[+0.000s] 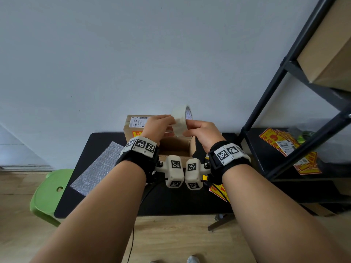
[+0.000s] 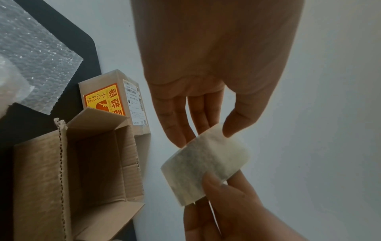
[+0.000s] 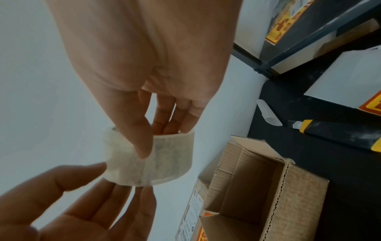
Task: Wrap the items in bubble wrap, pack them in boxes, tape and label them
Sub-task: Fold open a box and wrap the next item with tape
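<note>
A roll of pale translucent tape (image 1: 181, 118) is held up in both hands above an open cardboard box (image 1: 176, 147). My left hand (image 1: 171, 120) pinches the roll's left side between thumb and fingers (image 2: 228, 130). My right hand (image 1: 187, 128) has its fingers (image 3: 164, 124) inside the core and its thumb on the roll's (image 3: 164, 163) outer face. The open box (image 2: 92, 163) shows only bare cardboard inside. Behind it stands a closed box (image 1: 134, 126) with a shipping label and an orange fragile sticker (image 2: 103, 101).
A bubble wrap sheet (image 1: 98, 168) lies on the black table (image 1: 171, 200), left of the boxes. A yellow-black utility knife (image 3: 329, 130) lies right of the open box. Fragile stickers (image 1: 284, 145) are piled on the black shelf rack (image 1: 284, 73). A green stool (image 1: 47, 192) stands at the left.
</note>
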Demonstrator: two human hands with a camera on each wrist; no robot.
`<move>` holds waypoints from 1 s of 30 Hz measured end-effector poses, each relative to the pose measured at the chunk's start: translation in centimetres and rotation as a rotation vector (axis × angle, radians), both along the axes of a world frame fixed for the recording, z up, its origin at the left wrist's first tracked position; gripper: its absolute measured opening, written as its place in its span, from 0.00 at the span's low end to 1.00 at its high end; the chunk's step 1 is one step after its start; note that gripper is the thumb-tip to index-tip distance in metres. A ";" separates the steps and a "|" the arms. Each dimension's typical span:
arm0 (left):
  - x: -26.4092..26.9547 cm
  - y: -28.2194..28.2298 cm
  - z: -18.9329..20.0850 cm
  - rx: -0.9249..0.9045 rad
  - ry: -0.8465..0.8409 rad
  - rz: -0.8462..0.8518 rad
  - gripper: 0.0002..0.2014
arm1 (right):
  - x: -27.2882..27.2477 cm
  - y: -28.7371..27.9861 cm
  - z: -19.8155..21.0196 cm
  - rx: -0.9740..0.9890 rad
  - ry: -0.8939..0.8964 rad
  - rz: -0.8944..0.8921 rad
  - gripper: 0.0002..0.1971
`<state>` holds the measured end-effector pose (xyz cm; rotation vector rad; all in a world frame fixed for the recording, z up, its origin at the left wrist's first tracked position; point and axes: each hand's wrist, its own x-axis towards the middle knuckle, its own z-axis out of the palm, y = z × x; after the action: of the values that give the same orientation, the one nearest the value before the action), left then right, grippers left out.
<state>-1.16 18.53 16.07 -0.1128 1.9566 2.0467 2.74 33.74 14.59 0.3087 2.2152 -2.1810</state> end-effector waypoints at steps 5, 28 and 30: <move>-0.1 0.0 0.1 0.027 -0.059 0.009 0.07 | 0.0 0.0 0.1 0.032 0.014 0.005 0.24; 0.7 -0.2 -0.3 -0.021 0.048 -0.164 0.19 | -0.6 0.3 0.2 0.123 -0.066 -0.009 0.05; 0.8 -0.1 -0.2 -0.052 0.077 -0.182 0.20 | -0.6 0.3 0.3 0.109 -0.086 -0.027 0.06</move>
<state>-0.35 18.43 15.84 0.1298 1.9858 1.9111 2.14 34.05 14.93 0.4294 2.3001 -2.0228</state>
